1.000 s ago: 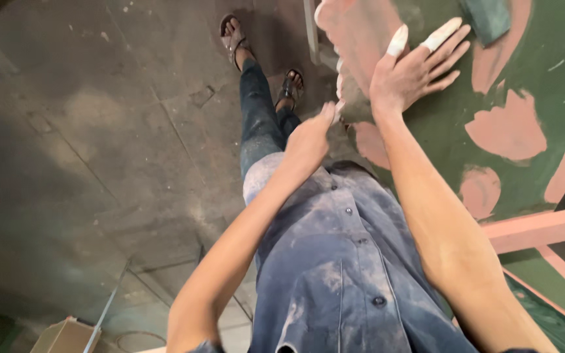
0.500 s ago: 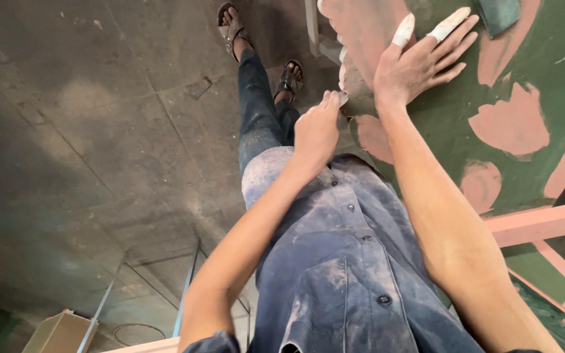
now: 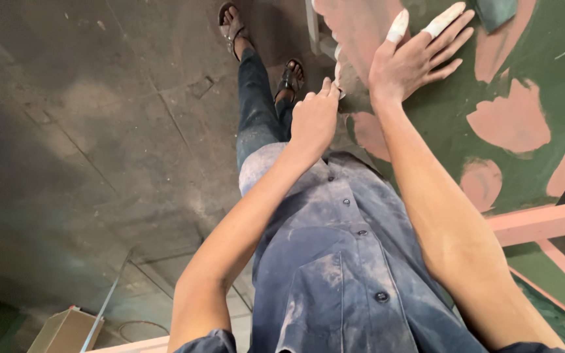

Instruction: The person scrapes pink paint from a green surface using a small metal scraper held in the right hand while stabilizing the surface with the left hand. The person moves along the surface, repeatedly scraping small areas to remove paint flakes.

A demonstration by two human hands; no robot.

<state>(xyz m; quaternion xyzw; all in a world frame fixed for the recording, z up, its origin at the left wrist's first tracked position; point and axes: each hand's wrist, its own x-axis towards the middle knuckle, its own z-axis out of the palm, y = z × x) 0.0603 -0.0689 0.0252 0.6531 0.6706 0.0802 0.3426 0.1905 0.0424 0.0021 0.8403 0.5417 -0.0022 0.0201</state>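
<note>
**Hands at the green panel edge**

Left hand (image 3: pixel 314 119): fingers curled, pinching a small pale scrap (image 3: pixel 339 80) at the panel (image 3: pixel 524 78) edge. Right hand (image 3: pixel 415 60), just beyond: fingers spread flat on the panel, two taped.

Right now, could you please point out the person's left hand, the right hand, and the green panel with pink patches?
left hand (image 3: pixel 314 119), head view, on the back of the hand.
right hand (image 3: pixel 408 65), head view, on the back of the hand.
green panel (image 3: pixel 544 98), head view, on bare green surface.
</note>
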